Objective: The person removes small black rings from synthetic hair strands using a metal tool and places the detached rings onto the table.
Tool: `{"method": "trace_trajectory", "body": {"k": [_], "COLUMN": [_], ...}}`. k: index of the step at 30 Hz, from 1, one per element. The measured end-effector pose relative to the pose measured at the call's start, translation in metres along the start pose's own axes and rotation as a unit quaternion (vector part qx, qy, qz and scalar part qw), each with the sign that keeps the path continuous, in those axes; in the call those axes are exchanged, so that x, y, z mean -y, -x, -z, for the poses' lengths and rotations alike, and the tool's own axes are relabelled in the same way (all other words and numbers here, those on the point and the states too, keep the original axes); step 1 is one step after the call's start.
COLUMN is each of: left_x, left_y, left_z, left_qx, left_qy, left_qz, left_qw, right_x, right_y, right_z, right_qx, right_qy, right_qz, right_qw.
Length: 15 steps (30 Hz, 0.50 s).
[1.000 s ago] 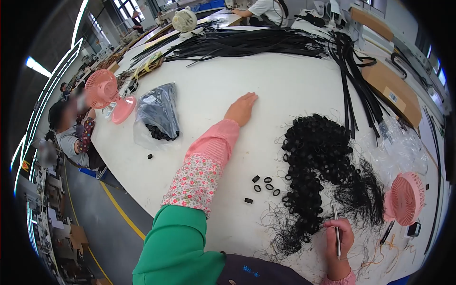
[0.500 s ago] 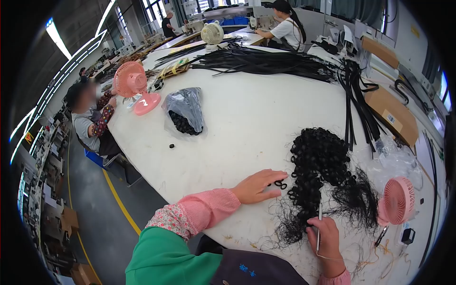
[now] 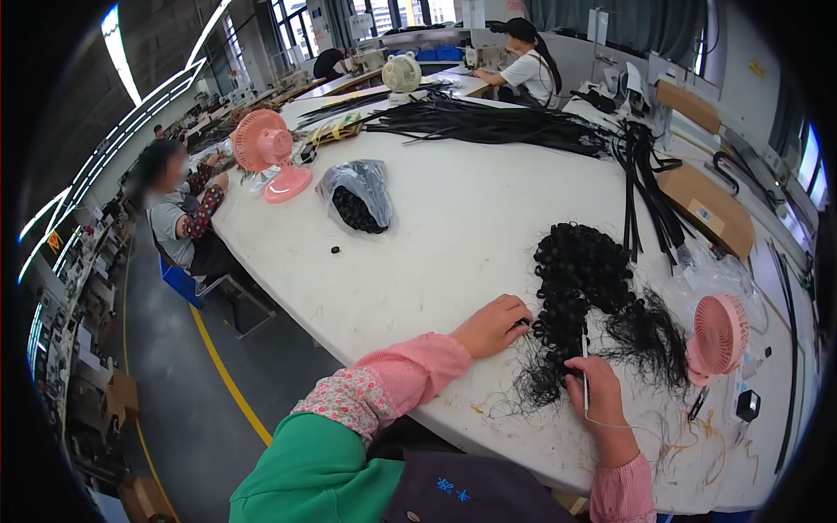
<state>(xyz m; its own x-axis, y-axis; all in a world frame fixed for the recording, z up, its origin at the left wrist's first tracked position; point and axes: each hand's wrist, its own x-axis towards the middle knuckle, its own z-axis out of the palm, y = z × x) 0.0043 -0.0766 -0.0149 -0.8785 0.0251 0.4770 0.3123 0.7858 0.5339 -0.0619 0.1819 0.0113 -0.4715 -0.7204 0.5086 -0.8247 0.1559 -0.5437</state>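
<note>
My right hand grips a slim metal rod, its tip reaching into the pile of small black rings. A thin pale cord trails from near the rod's lower end across my wrist. On the near side of the pile, loose black threads spread over the table. My left hand rests on the table just left of the pile, fingers curled together. Small black rings show at its fingertips; how many lie under the fingers is hidden.
A small pink fan stands right of the pile. Farther left are a plastic bag of black pieces and a larger pink fan. Black strips lie across the back. One co-worker sits at the left edge, another at the back.
My left hand has gone from spread fingers to curled ones over the loose rings beside the pile. My right hand still holds the rod at the pile. The camera view has shifted slightly.
</note>
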Motion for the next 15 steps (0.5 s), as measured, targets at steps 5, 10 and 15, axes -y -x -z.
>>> {"method": "trace_trajectory", "body": {"k": [5, 10, 15], "left_x": [-0.001, -0.004, -0.007], "left_y": [0.000, -0.002, -0.006], "left_z": [0.001, 0.002, 0.000], "left_qx": [-0.015, -0.014, -0.026], "left_qy": [-0.015, -0.014, 0.002], "left_qz": [0.006, 0.005, 0.041], "left_qw": [1.000, 1.000, 0.999], "right_x": [0.000, -0.001, -0.011], "right_y": [0.001, 0.000, 0.000], "right_z": [0.002, 0.002, 0.007], "right_qx": [0.001, -0.030, -0.114], "right_qy": [-0.001, 0.018, -0.035], "right_qz": [0.013, 0.023, -0.066], "right_qw": [1.000, 0.999, 0.991]}}
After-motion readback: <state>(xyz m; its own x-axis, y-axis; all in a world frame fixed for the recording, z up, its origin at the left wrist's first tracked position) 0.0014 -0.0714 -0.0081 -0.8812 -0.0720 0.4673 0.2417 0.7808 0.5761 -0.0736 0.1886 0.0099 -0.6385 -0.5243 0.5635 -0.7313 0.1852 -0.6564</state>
